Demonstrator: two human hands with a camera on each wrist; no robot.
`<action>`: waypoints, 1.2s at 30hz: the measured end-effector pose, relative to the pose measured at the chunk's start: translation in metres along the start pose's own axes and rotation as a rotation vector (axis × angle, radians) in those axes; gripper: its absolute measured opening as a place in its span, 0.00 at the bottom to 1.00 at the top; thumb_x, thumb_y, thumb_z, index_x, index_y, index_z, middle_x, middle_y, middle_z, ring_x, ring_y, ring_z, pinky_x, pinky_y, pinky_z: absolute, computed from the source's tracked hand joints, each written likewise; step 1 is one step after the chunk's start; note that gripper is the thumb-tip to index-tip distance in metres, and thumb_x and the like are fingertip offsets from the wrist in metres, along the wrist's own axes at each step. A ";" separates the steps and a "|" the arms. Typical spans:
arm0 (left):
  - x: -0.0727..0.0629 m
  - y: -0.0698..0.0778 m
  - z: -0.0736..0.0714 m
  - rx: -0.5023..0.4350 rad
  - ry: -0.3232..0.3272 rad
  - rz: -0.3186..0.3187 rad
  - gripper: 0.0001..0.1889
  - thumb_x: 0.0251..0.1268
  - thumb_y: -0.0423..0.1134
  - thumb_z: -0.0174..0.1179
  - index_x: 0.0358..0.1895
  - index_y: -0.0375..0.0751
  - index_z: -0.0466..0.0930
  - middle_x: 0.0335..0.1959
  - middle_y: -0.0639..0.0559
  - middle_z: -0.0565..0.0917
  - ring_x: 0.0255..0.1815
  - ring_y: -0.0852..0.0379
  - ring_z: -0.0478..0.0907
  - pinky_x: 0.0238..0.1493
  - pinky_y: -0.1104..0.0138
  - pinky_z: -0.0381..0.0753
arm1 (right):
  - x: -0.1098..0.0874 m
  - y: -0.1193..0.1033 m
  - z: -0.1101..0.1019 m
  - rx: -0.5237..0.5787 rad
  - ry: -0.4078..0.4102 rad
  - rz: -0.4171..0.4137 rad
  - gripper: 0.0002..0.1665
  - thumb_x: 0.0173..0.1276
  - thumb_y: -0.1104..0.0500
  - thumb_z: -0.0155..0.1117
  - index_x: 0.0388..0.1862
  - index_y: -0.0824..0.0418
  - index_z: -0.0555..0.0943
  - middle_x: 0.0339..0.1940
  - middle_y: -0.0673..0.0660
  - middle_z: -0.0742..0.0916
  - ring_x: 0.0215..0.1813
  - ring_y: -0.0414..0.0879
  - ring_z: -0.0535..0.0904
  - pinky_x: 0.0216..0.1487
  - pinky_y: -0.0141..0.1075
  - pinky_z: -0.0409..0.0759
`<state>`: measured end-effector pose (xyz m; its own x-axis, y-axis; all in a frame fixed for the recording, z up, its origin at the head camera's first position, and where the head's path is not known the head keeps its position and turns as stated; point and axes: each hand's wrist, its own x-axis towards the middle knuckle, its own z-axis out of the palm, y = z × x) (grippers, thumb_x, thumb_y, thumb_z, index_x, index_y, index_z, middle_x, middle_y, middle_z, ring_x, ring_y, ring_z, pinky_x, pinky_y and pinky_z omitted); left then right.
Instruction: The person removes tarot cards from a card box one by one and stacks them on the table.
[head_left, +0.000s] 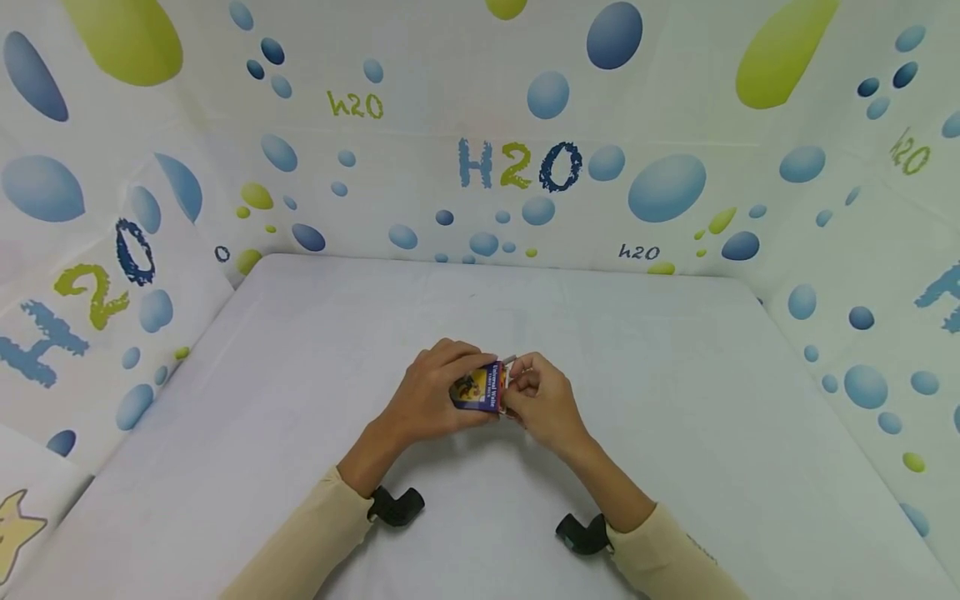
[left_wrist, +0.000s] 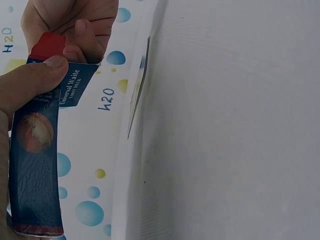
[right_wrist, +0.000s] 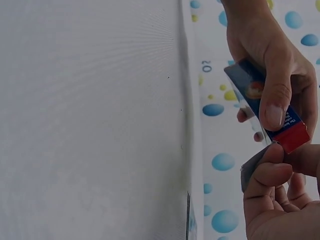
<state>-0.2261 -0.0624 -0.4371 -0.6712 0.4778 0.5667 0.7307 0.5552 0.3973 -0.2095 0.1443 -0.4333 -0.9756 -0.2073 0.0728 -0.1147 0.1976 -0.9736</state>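
Observation:
My left hand [head_left: 429, 398] holds a small dark blue tarot deck box [head_left: 472, 389] above the middle of the table, its thumb along one narrow side. The box's printed face shows a yellow picture in the head view. At the right end of the box, my right hand [head_left: 553, 412] pinches the end flap [right_wrist: 252, 166] with curled fingers. A red side tab [left_wrist: 48, 46] stands out at that end in the left wrist view. There the folded-out lettering reads "Universal Waite Tarot Deck". What lies inside the box is hidden.
A white cloth covers the table [head_left: 480, 517]. Upright fabric walls [head_left: 420, 167] with blue and green drops and "H2O" lettering stand at the back and both sides. Black camera mounts [head_left: 397, 507] sit at both wrists, by the beige sleeves [head_left: 300, 542].

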 end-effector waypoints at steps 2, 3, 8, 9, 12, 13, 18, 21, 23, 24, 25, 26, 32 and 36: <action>0.000 0.000 0.000 -0.005 -0.003 -0.005 0.38 0.39 0.52 0.84 0.59 0.47 0.84 0.52 0.54 0.82 0.52 0.57 0.75 0.45 0.59 0.75 | 0.000 0.001 0.000 0.033 -0.007 0.009 0.11 0.66 0.73 0.63 0.43 0.65 0.73 0.27 0.59 0.82 0.23 0.48 0.79 0.22 0.31 0.77; 0.000 0.000 0.000 -0.006 -0.004 -0.008 0.38 0.39 0.52 0.84 0.59 0.47 0.84 0.52 0.55 0.82 0.52 0.57 0.75 0.45 0.60 0.75 | 0.001 0.001 0.000 0.047 -0.011 0.012 0.11 0.66 0.73 0.62 0.43 0.66 0.73 0.27 0.59 0.82 0.23 0.49 0.79 0.22 0.30 0.76; -0.001 0.000 -0.001 -0.010 0.004 -0.015 0.37 0.39 0.52 0.84 0.59 0.47 0.85 0.52 0.54 0.83 0.52 0.57 0.75 0.45 0.59 0.76 | 0.002 0.001 -0.001 0.093 -0.036 0.014 0.10 0.67 0.74 0.61 0.42 0.66 0.70 0.26 0.59 0.81 0.22 0.48 0.76 0.20 0.29 0.73; -0.001 0.000 -0.001 -0.010 0.007 -0.014 0.37 0.38 0.52 0.85 0.59 0.47 0.85 0.52 0.54 0.83 0.53 0.56 0.75 0.45 0.59 0.76 | 0.002 0.001 -0.001 0.100 -0.041 0.014 0.10 0.67 0.74 0.60 0.42 0.66 0.70 0.26 0.59 0.81 0.22 0.47 0.76 0.20 0.29 0.72; -0.001 0.000 -0.002 -0.008 0.010 -0.015 0.38 0.38 0.51 0.85 0.59 0.47 0.85 0.52 0.54 0.83 0.53 0.56 0.75 0.46 0.58 0.76 | 0.003 0.000 -0.001 0.112 -0.048 0.016 0.11 0.68 0.74 0.60 0.42 0.66 0.69 0.27 0.59 0.81 0.22 0.45 0.75 0.20 0.29 0.72; 0.000 0.000 -0.002 -0.008 0.010 -0.015 0.38 0.39 0.51 0.84 0.59 0.47 0.84 0.52 0.54 0.83 0.53 0.56 0.75 0.46 0.58 0.77 | 0.003 0.001 -0.001 0.113 -0.049 0.017 0.11 0.68 0.74 0.60 0.42 0.66 0.68 0.28 0.59 0.81 0.22 0.45 0.75 0.21 0.29 0.72; 0.000 -0.001 -0.002 -0.008 0.006 -0.015 0.37 0.39 0.51 0.84 0.59 0.46 0.84 0.52 0.54 0.83 0.53 0.57 0.75 0.47 0.58 0.77 | 0.003 0.001 -0.002 0.121 -0.051 0.020 0.11 0.67 0.74 0.59 0.43 0.66 0.68 0.29 0.59 0.80 0.23 0.45 0.75 0.21 0.29 0.72; -0.001 -0.002 -0.002 -0.008 0.006 -0.016 0.37 0.39 0.51 0.84 0.59 0.46 0.84 0.52 0.54 0.83 0.53 0.57 0.75 0.47 0.58 0.77 | 0.002 0.001 -0.002 0.126 -0.053 0.020 0.11 0.67 0.74 0.60 0.43 0.66 0.68 0.29 0.59 0.80 0.23 0.45 0.75 0.21 0.29 0.72; -0.001 -0.002 -0.003 -0.008 0.008 -0.018 0.37 0.39 0.51 0.84 0.59 0.46 0.84 0.52 0.54 0.83 0.53 0.57 0.75 0.47 0.58 0.77 | 0.002 0.001 -0.002 0.125 -0.054 0.017 0.11 0.67 0.74 0.60 0.43 0.66 0.68 0.29 0.59 0.80 0.23 0.45 0.76 0.21 0.29 0.72; -0.001 -0.002 -0.003 -0.009 0.009 -0.020 0.37 0.39 0.51 0.84 0.59 0.46 0.84 0.52 0.54 0.83 0.53 0.57 0.75 0.47 0.58 0.77 | 0.003 0.001 -0.003 0.125 -0.053 0.016 0.11 0.67 0.74 0.60 0.43 0.66 0.68 0.29 0.59 0.80 0.23 0.45 0.76 0.21 0.29 0.72; -0.001 -0.003 -0.003 -0.011 0.011 -0.021 0.37 0.39 0.51 0.84 0.59 0.46 0.84 0.52 0.54 0.83 0.53 0.57 0.75 0.47 0.58 0.77 | 0.003 0.001 -0.003 0.126 -0.053 0.014 0.11 0.67 0.74 0.60 0.43 0.66 0.69 0.29 0.59 0.80 0.23 0.45 0.76 0.21 0.29 0.72; -0.001 -0.003 -0.002 -0.012 0.014 -0.023 0.37 0.39 0.51 0.84 0.59 0.47 0.84 0.52 0.54 0.83 0.53 0.57 0.75 0.47 0.58 0.77 | 0.003 0.001 -0.003 0.128 -0.053 0.012 0.11 0.67 0.74 0.60 0.43 0.67 0.69 0.29 0.59 0.80 0.23 0.45 0.76 0.21 0.29 0.72; -0.002 -0.007 -0.002 -0.016 0.028 -0.035 0.38 0.38 0.51 0.85 0.59 0.47 0.84 0.52 0.54 0.83 0.52 0.57 0.75 0.46 0.58 0.76 | 0.003 0.001 -0.004 0.134 -0.045 0.011 0.11 0.67 0.75 0.59 0.43 0.67 0.69 0.28 0.58 0.79 0.23 0.47 0.77 0.20 0.29 0.71; -0.002 -0.008 -0.003 -0.019 0.031 -0.039 0.38 0.38 0.51 0.85 0.59 0.47 0.84 0.51 0.54 0.83 0.53 0.57 0.75 0.46 0.58 0.76 | 0.004 0.002 -0.005 0.126 -0.035 0.019 0.12 0.67 0.75 0.59 0.43 0.66 0.69 0.28 0.58 0.79 0.23 0.46 0.77 0.21 0.29 0.71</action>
<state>-0.2305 -0.0697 -0.4394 -0.6955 0.4346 0.5722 0.7063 0.5599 0.4332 -0.2148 0.1482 -0.4336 -0.9698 -0.2389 0.0491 -0.0700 0.0799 -0.9943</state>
